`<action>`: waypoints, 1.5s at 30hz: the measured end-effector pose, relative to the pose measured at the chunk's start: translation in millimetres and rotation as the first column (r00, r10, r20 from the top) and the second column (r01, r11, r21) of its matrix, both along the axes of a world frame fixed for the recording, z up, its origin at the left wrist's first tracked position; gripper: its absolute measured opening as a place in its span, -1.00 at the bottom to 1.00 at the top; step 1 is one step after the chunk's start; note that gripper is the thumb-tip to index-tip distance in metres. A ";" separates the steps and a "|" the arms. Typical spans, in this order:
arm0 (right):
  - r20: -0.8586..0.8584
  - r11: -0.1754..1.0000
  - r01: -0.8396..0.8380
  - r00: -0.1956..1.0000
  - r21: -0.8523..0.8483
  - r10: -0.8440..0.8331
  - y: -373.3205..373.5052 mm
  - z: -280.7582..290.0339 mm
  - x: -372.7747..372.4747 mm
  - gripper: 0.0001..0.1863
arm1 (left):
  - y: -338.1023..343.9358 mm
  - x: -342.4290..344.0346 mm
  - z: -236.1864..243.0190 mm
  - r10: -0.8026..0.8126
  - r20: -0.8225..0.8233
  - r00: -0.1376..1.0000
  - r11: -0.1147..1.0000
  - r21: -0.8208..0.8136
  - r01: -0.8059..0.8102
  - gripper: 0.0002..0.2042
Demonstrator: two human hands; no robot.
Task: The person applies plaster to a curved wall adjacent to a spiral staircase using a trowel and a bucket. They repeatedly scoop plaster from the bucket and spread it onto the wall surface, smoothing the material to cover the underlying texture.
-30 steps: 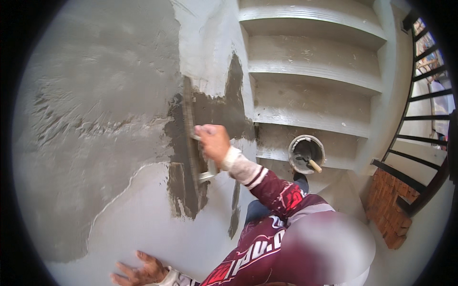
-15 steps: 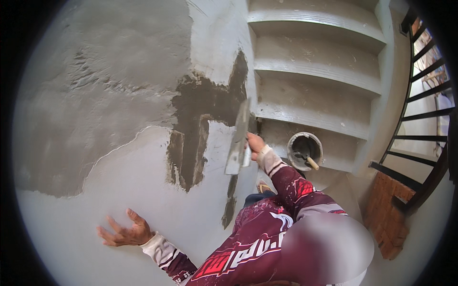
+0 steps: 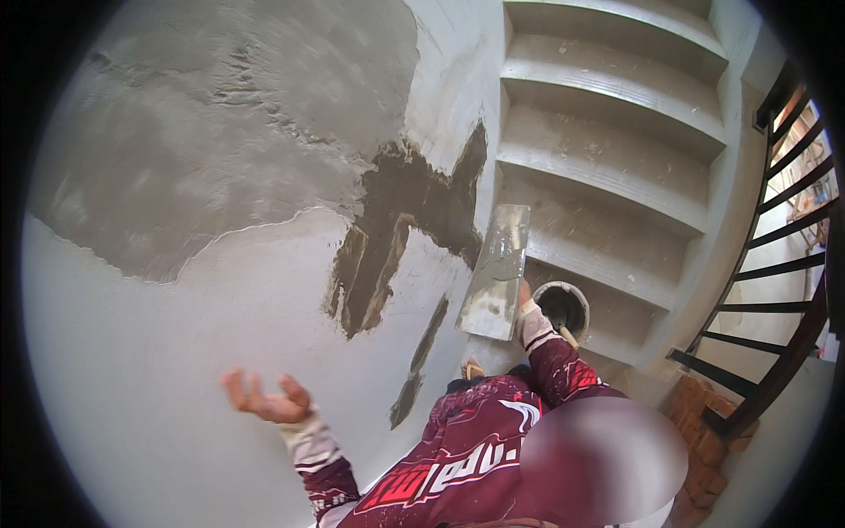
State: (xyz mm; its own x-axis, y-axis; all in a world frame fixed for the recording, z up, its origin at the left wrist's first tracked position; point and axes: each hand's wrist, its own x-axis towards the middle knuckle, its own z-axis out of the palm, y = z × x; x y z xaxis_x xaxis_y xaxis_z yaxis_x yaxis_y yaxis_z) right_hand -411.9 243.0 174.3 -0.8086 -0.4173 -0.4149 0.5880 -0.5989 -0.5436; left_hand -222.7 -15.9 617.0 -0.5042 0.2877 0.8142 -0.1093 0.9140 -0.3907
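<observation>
While your right hand [image 3: 531, 319] grips the handle of the plastering trowel [image 3: 496, 271], the flat blade stands away from the wall [image 3: 176, 352], tilted on edge just beside the corner where the wall meets the concrete stairs [image 3: 607, 158]; most of that hand is hidden behind the blade, so you can only tell that it is closed on the tool. Your left hand [image 3: 264, 400] holds nothing: its fingers are spread and curled, palm up, close to the smooth pale lower part of the wall, though whether it touches cannot be told. A patch of dark wet mortar [image 3: 396, 220] sits between the rough grey coat above and the smooth area below, with a thinner streak lower down. A round bucket [image 3: 563, 308] stands on a step just beside the trowel. From here the likely trouble is mortar sliding off a blade held this steeply, which would drop it onto the steps and waste the load. Pressing the edge too hard into the wet patch could gouge it or drag dark mix across the finished pale area. Your footing is also a concern: you stand on stairs with a black railing [image 3: 775, 264] and a stack of bricks [image 3: 695, 422] close by, so a lean toward the wall could unbalance you.
</observation>
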 end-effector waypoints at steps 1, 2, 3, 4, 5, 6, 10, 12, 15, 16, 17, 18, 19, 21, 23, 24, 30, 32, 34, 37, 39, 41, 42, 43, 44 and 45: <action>-0.052 0.997 0.000 0.999 0.075 0.004 10.2 -14.9 -5.4 -0.59 | 7.5 4.5 -33.3 -0.088 0.070 0.994 0.980 0.187 0.073 -0.58; -0.101 0.990 0.001 0.995 0.144 0.013 16.8 -25.3 -10.3 -0.58 | 20.8 5.9 -66.7 -0.188 0.124 0.974 0.922 0.363 0.132 -0.59; -0.121 0.982 0.004 0.992 0.187 0.019 18.7 -27.7 -4.6 -0.58 | 43.4 3.9 -90.6 -0.214 0.184 0.959 0.840 0.536 0.084 -0.62; -0.120 0.979 -0.004 0.992 0.206 0.030 20.3 -25.5 1.2 -0.58 | 63.6 0.4 -118.0 -0.292 0.204 0.934 0.661 0.749 0.043 -0.68; -0.112 0.976 -0.014 0.993 0.218 0.040 24.7 -23.0 4.9 -0.58 | 78.6 -1.1 -145.4 -0.324 0.287 0.901 0.467 0.877 -0.111 -0.72; -0.095 0.977 -0.022 0.995 0.210 0.043 25.3 -16.8 10.0 -0.58 | 87.4 -3.9 -170.7 -0.390 0.310 0.867 0.136 0.951 -0.279 -0.73; -0.014 0.986 -0.049 0.999 0.158 0.052 42.2 7.9 24.3 -0.58 | 134.2 -30.2 -220.7 -0.588 0.148 0.795 -0.656 0.487 -0.576 -0.69; 0.038 0.993 -0.060 0.998 0.098 0.056 53.6 22.2 28.2 -0.58 | 152.0 -42.9 -228.4 -0.674 -0.031 0.739 -0.707 0.318 -0.632 -0.65; 0.127 0.995 -0.087 0.988 -0.039 0.091 67.0 49.0 40.9 -0.58 | 168.8 -58.6 -223.2 -0.729 -0.154 0.667 -0.684 0.159 -0.712 -0.65; 0.154 0.989 -0.099 0.981 -0.106 0.115 65.9 61.3 46.2 -0.58 | 166.3 -59.7 -227.7 -0.751 -0.168 0.639 -0.660 0.154 -0.735 -0.60; 0.169 0.984 -0.102 0.977 -0.148 0.127 68.8 70.9 47.4 -0.58 | 166.1 -63.7 -229.9 -0.725 -0.278 0.630 -0.673 0.097 -0.733 -0.58; 0.185 0.975 -0.106 0.972 -0.194 0.142 69.0 80.3 50.0 -0.57 | 164.1 -67.1 -231.3 -0.687 -0.382 0.618 -0.680 0.038 -0.732 -0.55; 0.192 0.963 -0.114 0.968 -0.244 0.164 64.0 92.6 52.4 -0.57 | 161.4 -68.5 -229.4 -0.638 -0.474 0.607 -0.683 -0.017 -0.730 -0.51; 0.216 0.951 -0.112 0.960 -0.289 0.179 68.9 106.9 54.8 -0.57 | 177.7 -66.4 -230.7 -0.718 -0.386 0.579 -0.669 0.152 -0.728 -0.49; 0.229 0.933 -0.118 0.952 -0.339 0.203 56.7 124.7 57.8 -0.57 | 167.4 -63.3 -245.9 -0.678 -0.472 0.563 -0.674 0.094 -0.733 -0.50; 0.238 0.927 -0.123 0.947 -0.354 0.217 47.0 129.2 60.9 -0.57 | 161.1 -59.2 -260.9 -0.566 -0.612 0.553 -0.711 0.023 -0.703 -0.54; 0.326 0.979 -0.200 0.929 0.034 0.178 42.5 86.4 83.1 -0.57 | 137.2 -31.3 -325.8 -0.852 -0.406 0.331 -0.521 0.587 -0.620 -0.54; 0.302 0.854 -0.393 0.906 0.340 0.296 62.6 22.7 97.3 -0.57 | 113.3 -17.5 -332.8 -0.619 -0.638 0.458 -0.704 0.191 -0.684 -0.52; 0.355 0.515 -0.556 0.825 0.653 0.440 118.5 -65.3 112.0 -0.55 | 101.4 -5.4 -358.6 -0.476 -0.655 0.586 -0.700 -0.120 -0.703 -0.50; 0.381 -0.090 -0.384 0.806 0.919 0.454 160.1 -139.7 129.7 -0.50 | 85.6 28.9 -392.7 -0.586 -0.424 0.691 -0.723 -0.111 -0.682 -0.48; 0.568 -0.187 -0.543 0.719 0.819 0.401 169.3 -169.1 136.2 -0.36 | 72.3 63.7 -431.2 -0.493 -0.368 0.788 -0.754 -0.271 -0.598 -0.49; 0.671 -0.301 -0.606 0.711 0.736 0.210 161.2 -185.5 146.2 -0.29 | 68.7 83.3 -451.7 -0.364 -0.378 0.851 -0.765 -0.399 -0.505 -0.53; 0.665 -0.336 -0.585 0.712 0.738 0.224 162.6 -200.4 143.6 -0.24 | 68.3 89.0 -463.9 -0.323 -0.373 0.870 -0.736 -0.478 -0.479 -0.54; 0.672 -0.379 -0.572 0.706 0.728 0.226 176.7 -217.9 149.9 -0.19 | 76.9 99.2 -478.5 -0.279 -0.357 0.891 -0.692 -0.569 -0.444 -0.55; 0.684 -0.407 -0.575 0.700 0.710 0.204 182.3 -229.8 145.9 -0.22 | 89.5 107.4 -494.5 -0.561 0.085 0.824 -0.800 -0.311 -0.513 -0.32; 0.695 -0.433 -0.576 0.695 0.693 0.188 184.8 -237.3 140.5 -0.25 | 94.2 112.0 -512.2 -0.654 0.257 0.712 -0.756 -0.256 -0.602 -0.33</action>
State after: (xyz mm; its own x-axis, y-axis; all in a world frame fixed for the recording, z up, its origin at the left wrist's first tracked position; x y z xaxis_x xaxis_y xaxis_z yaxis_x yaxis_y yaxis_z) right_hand -271.3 427.8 -63.0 -0.4997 0.3947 -0.7711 0.5197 0.8488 0.0977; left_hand -110.7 78.3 104.8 -0.2372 0.1343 -0.9621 -0.7696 -0.6303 0.1018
